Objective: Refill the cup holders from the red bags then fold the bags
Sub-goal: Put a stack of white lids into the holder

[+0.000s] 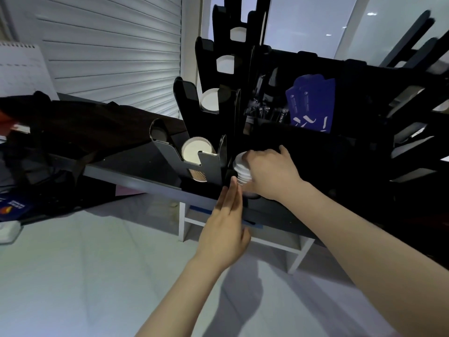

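A stack of white ribbed paper cups (241, 170) is gripped by the right hand (269, 176) beside the black slotted cup holder (206, 164), apparently for loading, and steadied by the flat, straight-fingered left hand (226, 224).

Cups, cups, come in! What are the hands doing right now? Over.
Right hand grips white cup stack at black holder. Left hand flat, fingers straight, beside stack. No blocker seen.

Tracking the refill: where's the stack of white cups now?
Head view, centre: the right hand grips the stack of white cups just right of the lowest cup holder, above the flat left hand.
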Available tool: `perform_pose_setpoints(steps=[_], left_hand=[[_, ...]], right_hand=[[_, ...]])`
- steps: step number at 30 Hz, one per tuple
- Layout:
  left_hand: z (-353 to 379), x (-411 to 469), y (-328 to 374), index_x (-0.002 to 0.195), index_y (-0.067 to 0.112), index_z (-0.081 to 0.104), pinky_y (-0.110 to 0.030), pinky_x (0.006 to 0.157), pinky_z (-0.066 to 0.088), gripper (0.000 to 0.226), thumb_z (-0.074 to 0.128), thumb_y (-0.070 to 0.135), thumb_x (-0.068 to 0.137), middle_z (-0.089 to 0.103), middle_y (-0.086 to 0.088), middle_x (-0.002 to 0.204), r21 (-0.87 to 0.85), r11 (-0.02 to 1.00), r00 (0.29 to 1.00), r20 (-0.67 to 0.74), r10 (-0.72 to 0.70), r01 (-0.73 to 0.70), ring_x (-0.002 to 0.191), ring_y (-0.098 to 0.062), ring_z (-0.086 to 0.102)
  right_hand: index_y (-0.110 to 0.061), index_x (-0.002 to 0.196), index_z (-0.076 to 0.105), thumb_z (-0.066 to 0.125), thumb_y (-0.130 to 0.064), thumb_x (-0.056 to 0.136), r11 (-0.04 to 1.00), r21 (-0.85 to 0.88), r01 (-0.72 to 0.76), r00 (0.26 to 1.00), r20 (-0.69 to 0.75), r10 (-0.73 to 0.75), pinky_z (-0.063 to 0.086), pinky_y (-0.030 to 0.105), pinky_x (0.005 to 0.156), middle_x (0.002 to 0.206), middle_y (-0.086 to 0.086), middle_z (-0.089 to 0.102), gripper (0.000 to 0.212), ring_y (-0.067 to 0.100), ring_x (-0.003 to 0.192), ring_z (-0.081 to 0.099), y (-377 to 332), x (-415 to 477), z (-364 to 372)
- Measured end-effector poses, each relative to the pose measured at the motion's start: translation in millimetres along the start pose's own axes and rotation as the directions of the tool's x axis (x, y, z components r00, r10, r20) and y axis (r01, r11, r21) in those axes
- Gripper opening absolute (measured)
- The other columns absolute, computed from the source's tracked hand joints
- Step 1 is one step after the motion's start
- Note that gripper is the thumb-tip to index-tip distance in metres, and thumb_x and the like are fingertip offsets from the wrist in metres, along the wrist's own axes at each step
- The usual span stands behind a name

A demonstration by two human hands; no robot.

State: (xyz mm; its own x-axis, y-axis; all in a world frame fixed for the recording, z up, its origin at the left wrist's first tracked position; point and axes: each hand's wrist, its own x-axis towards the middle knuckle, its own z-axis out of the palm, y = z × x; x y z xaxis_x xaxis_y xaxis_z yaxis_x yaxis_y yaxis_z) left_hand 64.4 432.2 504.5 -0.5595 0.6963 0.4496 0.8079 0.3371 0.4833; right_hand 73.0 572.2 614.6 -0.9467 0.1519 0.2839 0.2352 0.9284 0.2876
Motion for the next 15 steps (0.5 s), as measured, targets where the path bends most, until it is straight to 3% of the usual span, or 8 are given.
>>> perform_pose_setpoints(steps=[3, 7, 11, 15], left_hand=[[1.3, -0.1, -1.1, 0.144, 0.023, -0.023, -0.03, 0.101, 0.043, 0.096, 0.054, 0.014, 0.088, -0.047, 0.022, 0.138, 0.006, 1.0, 1.0, -0.007, -0.002, 0.002, 0.136, -0.002, -0.021], [0.0, 0.7, 0.1, 0.151, 0.019, -0.012, -0.031, 0.099, 0.044, 0.091, 0.054, 0.015, 0.088, -0.039, 0.018, 0.143, 0.0, 1.0, 1.0, 0.001, -0.01, 0.01, 0.141, -0.004, -0.016], [-9.8, 1.8, -0.5, 0.152, 0.016, -0.002, -0.028, 0.106, 0.033, 0.083, 0.053, 0.021, 0.09, -0.013, 0.008, 0.158, 0.053, 0.999, 1.0, 0.011, 0.0, -0.001, 0.146, -0.015, 0.004], [-24.8, 4.9, 1.9, 0.15, 0.009, 0.017, -0.021, 0.112, 0.015, 0.071, 0.052, 0.021, 0.09, 0.016, -0.004, 0.158, 0.177, 0.984, 0.999, -0.039, 0.035, -0.028, 0.143, -0.019, 0.016]], right_hand=[[-0.014, 0.131, 0.046, 0.067, -0.045, 0.079, 1.0, 0.003, 0.006, 0.998, 0.062, -0.006, 0.016, 0.065, 0.108, 0.127, 0.004, 0.053, 0.064, 0.027, 0.121, 0.049, 1.8, -2.2, -1.6], [-0.016, 0.14, 0.038, 0.059, -0.054, 0.084, 0.999, 0.003, 0.034, 0.996, 0.084, -0.034, 0.011, 0.068, 0.108, 0.147, 0.006, 0.038, 0.071, 0.025, 0.134, 0.036, 0.1, -4.2, 5.0], [-0.018, 0.15, 0.025, 0.06, -0.056, 0.083, 0.978, 0.204, -0.043, 0.986, 0.164, 0.009, 0.006, 0.068, 0.108, 0.16, 0.003, 0.013, 0.084, 0.024, 0.146, 0.012, 8.4, -9.1, 3.2], [-0.019, 0.152, 0.016, 0.06, -0.044, 0.088, 0.963, 0.262, -0.058, 0.996, 0.073, 0.04, 0.007, 0.062, 0.113, 0.161, 0.0, 0.003, 0.082, 0.022, 0.147, 0.001, 13.1, -17.8, 0.6]])
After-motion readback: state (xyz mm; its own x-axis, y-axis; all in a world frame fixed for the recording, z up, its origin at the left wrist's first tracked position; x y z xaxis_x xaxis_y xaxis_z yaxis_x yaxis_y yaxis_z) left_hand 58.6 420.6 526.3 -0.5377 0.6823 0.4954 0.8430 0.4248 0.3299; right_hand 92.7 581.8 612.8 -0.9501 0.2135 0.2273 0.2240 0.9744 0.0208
